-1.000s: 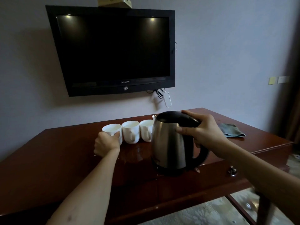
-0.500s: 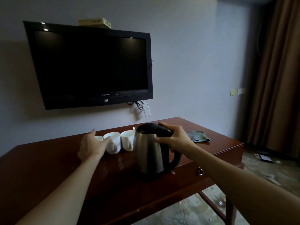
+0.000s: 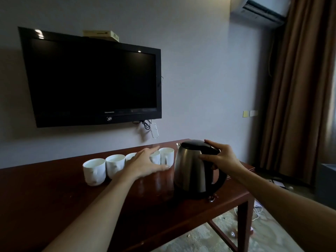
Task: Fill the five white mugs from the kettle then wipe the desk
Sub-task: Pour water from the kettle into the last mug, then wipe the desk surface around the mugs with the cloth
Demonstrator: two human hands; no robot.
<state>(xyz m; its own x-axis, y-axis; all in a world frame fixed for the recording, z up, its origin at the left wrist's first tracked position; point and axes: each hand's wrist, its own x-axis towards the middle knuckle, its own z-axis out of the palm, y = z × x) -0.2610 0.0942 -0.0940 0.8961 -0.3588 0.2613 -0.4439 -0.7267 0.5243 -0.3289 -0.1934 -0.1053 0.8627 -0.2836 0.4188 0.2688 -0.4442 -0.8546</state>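
Several white mugs stand in a row on the dark wooden desk (image 3: 45,197); the leftmost mug (image 3: 94,171) and its neighbour (image 3: 115,165) are in plain sight, and the rightmost mug (image 3: 167,158) stands beside the kettle. My left hand (image 3: 145,163) hovers open in front of the middle mugs, fingers spread, hiding parts of them. A steel kettle (image 3: 192,171) with a black lid and handle stands upright on the desk at the right. My right hand (image 3: 221,157) grips the top of its handle.
A black television (image 3: 92,80) hangs on the wall behind the desk, with a small box (image 3: 101,34) on top. Brown curtains (image 3: 300,88) hang at the right. Cables and small items lie on the floor (image 3: 258,231) under the desk's right end.
My left hand has let go of a mug and moved right, now open over the row. The view has swung left, showing more mugs. My right hand stays on the kettle.
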